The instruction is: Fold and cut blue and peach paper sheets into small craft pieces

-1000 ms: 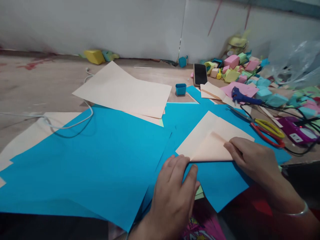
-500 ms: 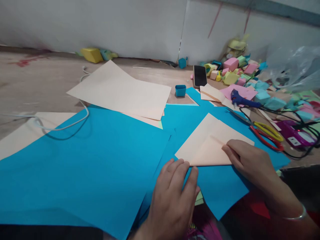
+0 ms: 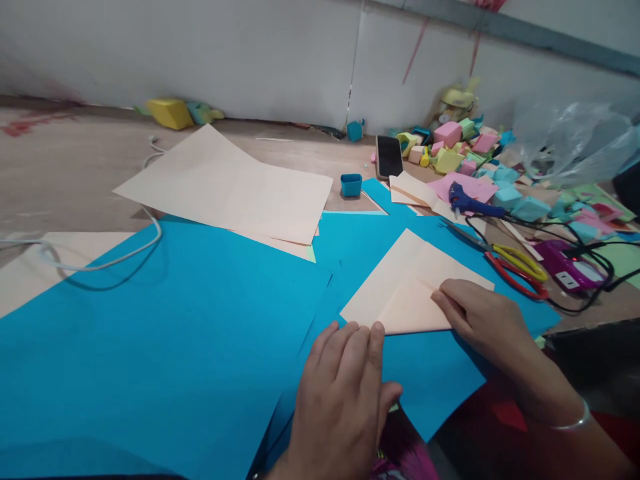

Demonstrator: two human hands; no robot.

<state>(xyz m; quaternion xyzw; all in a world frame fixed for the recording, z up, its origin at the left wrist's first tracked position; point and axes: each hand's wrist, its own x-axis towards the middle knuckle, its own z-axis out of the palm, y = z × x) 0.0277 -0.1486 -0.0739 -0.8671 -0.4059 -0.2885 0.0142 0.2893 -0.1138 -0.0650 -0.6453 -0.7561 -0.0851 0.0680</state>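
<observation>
A cream sheet of paper (image 3: 387, 290) lies on the blue paper (image 3: 200, 340), its near part folded over into a flap with a straight crease along the front edge. My right hand (image 3: 477, 317) pinches the flap between thumb and fingers at the right side. Flat at the near left end of the crease rests my left hand (image 3: 337, 387), fingers stretched out with tips touching the paper edge, thumb apart. Under my right hand, part of the fold is hidden.
Right of the folded sheet are scissors (image 3: 517, 270), a glue gun (image 3: 473, 200) and a purple power socket (image 3: 570, 267) with black cables. Behind are a phone (image 3: 389, 157), a small blue paper box (image 3: 351, 185) and paper shapes (image 3: 447, 160). A white cable (image 3: 125, 257) crosses the left.
The whole view has shifted slightly, so things appear further left. My left hand's fingers have come closer together and its thumb now sticks out. The right hand keeps its pinch.
</observation>
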